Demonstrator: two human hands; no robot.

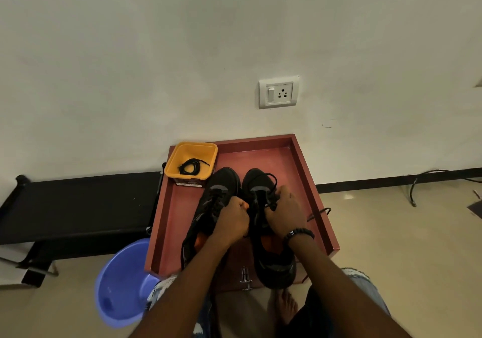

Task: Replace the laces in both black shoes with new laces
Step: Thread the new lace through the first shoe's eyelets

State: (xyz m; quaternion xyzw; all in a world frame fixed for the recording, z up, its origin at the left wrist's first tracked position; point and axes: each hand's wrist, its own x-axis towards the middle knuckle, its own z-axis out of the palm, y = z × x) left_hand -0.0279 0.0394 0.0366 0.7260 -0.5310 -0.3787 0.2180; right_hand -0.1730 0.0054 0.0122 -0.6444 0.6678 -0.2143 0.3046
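- A red tray [180,207] with raised walls sits against a pale wall [130,63]; its far rim touches the wall, its near edge overhangs towards the person, and a metal clasp [245,277] shows below that edge
- Two black shoes stand side by side in the tray, toes to the wall: the left shoe [208,207] and the right shoe [263,189]; their heels reach the near edge, the right heel overhanging it
- Bare tray floor lies left of the left shoe and right of the right shoe, and more beyond the toes on the right
- A yellow tub [191,161] fills the far left corner, just beyond the left shoe's toe; a coiled black lace [191,166] lies inside it
- One loose lace end [319,213] trails from the right shoe over the tray's right wall
- A blue basin [120,283] stands on the floor at the tray's near left corner; a black bench [78,207] runs along the wall to the left; a socket [279,92] is set in the wall above the tray
- Left hand [233,220] reaches forward between the shoes, fingers curled into a fist near the right shoe's lacing; whether it pinches a lace I cannot tell
- Right hand [284,209], bead bracelet [300,233] at the wrist, lies over the right shoe's tongue, fingers curled down onto the laces there
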